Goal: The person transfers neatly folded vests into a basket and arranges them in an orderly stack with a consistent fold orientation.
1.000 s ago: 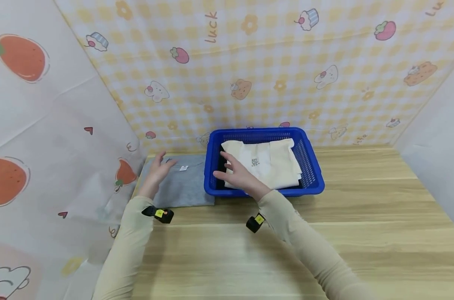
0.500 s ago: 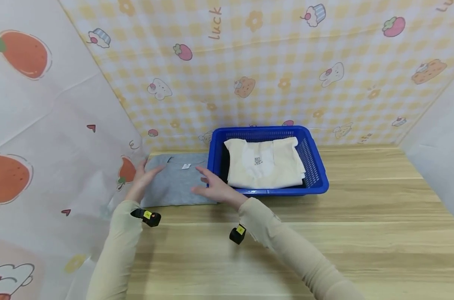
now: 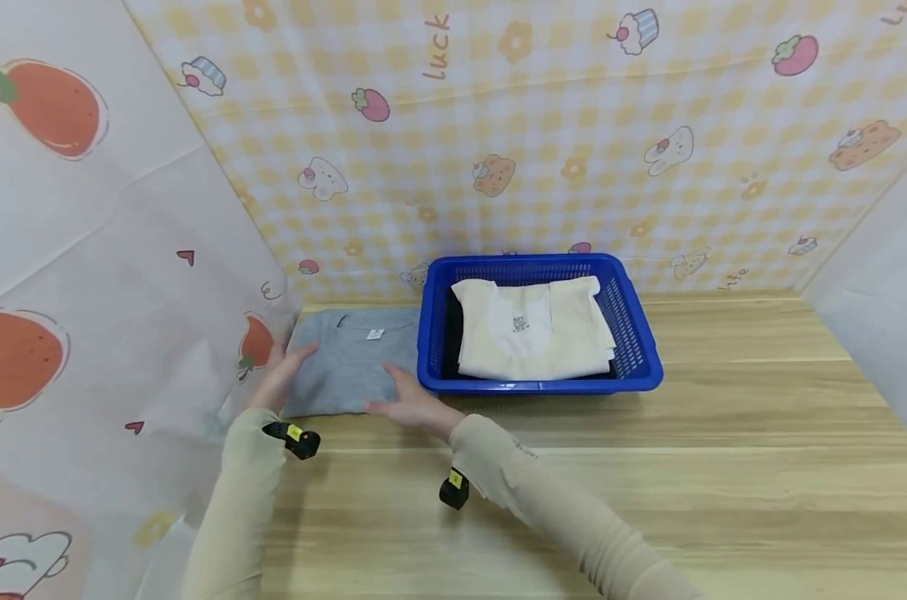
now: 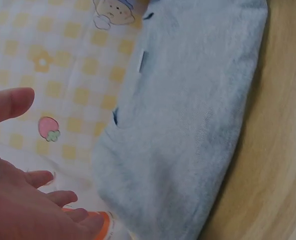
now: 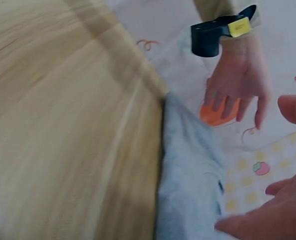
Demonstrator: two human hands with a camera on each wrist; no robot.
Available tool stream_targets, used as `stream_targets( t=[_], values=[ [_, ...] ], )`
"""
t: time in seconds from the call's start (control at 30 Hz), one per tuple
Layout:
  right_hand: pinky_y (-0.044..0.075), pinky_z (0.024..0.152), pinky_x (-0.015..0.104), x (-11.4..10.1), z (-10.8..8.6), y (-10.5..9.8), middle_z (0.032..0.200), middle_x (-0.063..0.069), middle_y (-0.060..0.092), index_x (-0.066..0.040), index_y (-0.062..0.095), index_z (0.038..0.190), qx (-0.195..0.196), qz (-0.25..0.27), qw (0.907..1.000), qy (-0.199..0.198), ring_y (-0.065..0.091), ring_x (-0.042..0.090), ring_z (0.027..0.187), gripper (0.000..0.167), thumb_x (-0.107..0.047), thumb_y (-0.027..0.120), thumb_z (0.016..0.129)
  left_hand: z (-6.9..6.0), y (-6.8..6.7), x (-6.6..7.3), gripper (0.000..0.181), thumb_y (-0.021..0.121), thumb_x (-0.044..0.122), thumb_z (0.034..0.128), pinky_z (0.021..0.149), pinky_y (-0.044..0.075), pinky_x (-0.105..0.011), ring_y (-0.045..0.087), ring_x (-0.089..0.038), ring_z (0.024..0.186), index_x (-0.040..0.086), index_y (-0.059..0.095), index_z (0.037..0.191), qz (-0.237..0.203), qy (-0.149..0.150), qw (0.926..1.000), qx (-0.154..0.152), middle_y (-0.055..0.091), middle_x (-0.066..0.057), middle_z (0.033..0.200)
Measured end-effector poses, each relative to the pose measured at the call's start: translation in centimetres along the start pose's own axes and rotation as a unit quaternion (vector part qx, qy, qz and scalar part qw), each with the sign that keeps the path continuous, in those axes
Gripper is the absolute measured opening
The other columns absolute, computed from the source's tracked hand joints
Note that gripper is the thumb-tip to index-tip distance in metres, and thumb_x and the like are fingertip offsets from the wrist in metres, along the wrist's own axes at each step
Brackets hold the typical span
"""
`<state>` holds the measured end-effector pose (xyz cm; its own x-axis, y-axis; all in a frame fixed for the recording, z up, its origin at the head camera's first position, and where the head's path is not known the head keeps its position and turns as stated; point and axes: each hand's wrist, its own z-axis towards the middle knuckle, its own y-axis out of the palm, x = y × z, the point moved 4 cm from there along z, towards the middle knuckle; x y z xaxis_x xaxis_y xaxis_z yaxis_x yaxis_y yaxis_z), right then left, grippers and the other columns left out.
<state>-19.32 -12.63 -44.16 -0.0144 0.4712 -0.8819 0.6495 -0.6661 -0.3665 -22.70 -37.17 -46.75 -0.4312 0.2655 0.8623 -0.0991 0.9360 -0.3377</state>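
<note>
A folded grey shirt (image 3: 348,358) with a white neck label lies flat on the table, left of a blue basket (image 3: 539,387). At the shirt's left edge is my left hand (image 3: 279,377), fingers spread and holding nothing. The left wrist view shows that hand (image 4: 33,200) apart from the cloth (image 4: 172,110). My right hand (image 3: 416,404) hovers over the shirt's front right part, thumb and fingers apart. From the right wrist, its fingers (image 5: 272,215) appear near the cloth; whether they touch it cannot be told.
Inside the basket lies a folded cream garment (image 3: 573,333) with a printed patch, on something black (image 3: 451,337). A yellow checked cloth (image 3: 453,217) covers the back wall, and a white printed sheet (image 3: 138,333) hangs at the left. Wooden tabletop (image 3: 724,467) extends to the right and front.
My right hand has moved left and nearer, from over the basket to over the grey shirt. The left hand has shifted left and down to the shirt's left side.
</note>
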Motion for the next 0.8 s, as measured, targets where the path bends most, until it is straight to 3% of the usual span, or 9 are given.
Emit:
stream_targets(
  t=[0.07, 0.13, 0.27, 0.4, 0.63, 0.8],
  values=[
    [0.018, 0.108, 0.045, 0.6, 0.2, 0.2, 0.151, 0.012, 0.013, -0.011, 0.015, 0.146, 0.010, -0.011, 0.9998, 0.011, 0.011, 0.026, 0.138, 0.078, -0.038, 0.058, 0.087, -1.0, 1.0, 1.5, 0.085, 0.046, 0.034, 0.0925, 0.110, 0.002, -0.048, -0.011, -0.030, 0.136, 0.007, -0.017, 0.143, 0.010, -0.028, 0.9995, 0.015, -0.019, -0.014, 0.149],
    [0.015, 0.108, 0.049, 1.1, 0.3, 0.5, 0.151, 0.013, 0.008, -0.011, 0.012, 0.146, 0.018, -0.018, 0.9994, 0.022, 0.007, 0.028, 0.138, 0.081, -0.040, 0.058, 0.086, -1.9, 1.2, 2.3, 0.084, 0.045, 0.032, 0.0930, 0.110, 0.002, -0.047, -0.012, -0.031, 0.136, 0.004, -0.016, 0.143, 0.015, -0.030, 0.9994, 0.009, -0.018, -0.016, 0.149],
    [0.012, 0.107, 0.054, 1.9, 0.5, 0.9, 0.151, 0.014, 0.005, -0.009, 0.009, 0.147, 0.033, -0.018, 0.9990, 0.023, 0.004, 0.035, 0.137, 0.086, -0.040, 0.059, 0.085, -2.2, 1.3, 2.7, 0.085, 0.048, 0.033, 0.0917, 0.110, 0.004, -0.046, -0.008, -0.031, 0.137, 0.003, -0.013, 0.143, 0.019, -0.020, 0.9995, 0.012, -0.014, -0.017, 0.150],
    [0.014, 0.107, 0.052, 2.7, 0.9, 1.2, 0.151, 0.013, 0.010, -0.007, 0.004, 0.146, 0.056, -0.013, 0.9980, 0.027, 0.007, 0.038, 0.135, 0.088, -0.038, 0.060, 0.085, -1.6, 1.4, 2.6, 0.087, 0.048, 0.036, 0.0908, 0.109, 0.005, -0.049, -0.005, -0.034, 0.137, 0.004, -0.014, 0.143, 0.038, -0.023, 0.9988, 0.020, -0.012, -0.019, 0.150],
    [0.017, 0.109, 0.045, 4.2, 1.8, 1.5, 0.150, 0.015, 0.011, -0.006, -0.005, 0.145, 0.095, 0.023, 0.9945, 0.036, 0.012, 0.033, 0.136, 0.092, -0.033, 0.060, 0.086, 0.1, 1.3, 1.7, 0.089, 0.048, 0.040, 0.0899, 0.109, 0.008, -0.051, -0.001, -0.037, 0.136, 0.002, -0.012, 0.143, 0.081, -0.026, 0.9961, 0.025, -0.007, -0.024, 0.149],
    [0.020, 0.107, 0.046, 5.0, 2.2, 1.9, 0.146, 0.020, 0.024, -0.001, 0.007, 0.145, 0.114, 0.040, 0.9904, 0.066, 0.019, 0.034, 0.134, 0.084, -0.035, 0.058, 0.087, 0.9, 1.0, 1.0, 0.089, 0.047, 0.041, 0.0898, 0.109, 0.007, -0.049, -0.001, -0.036, 0.137, 0.000, -0.011, 0.143, 0.083, -0.041, 0.9954, 0.024, -0.008, -0.021, 0.150]
  ],
)
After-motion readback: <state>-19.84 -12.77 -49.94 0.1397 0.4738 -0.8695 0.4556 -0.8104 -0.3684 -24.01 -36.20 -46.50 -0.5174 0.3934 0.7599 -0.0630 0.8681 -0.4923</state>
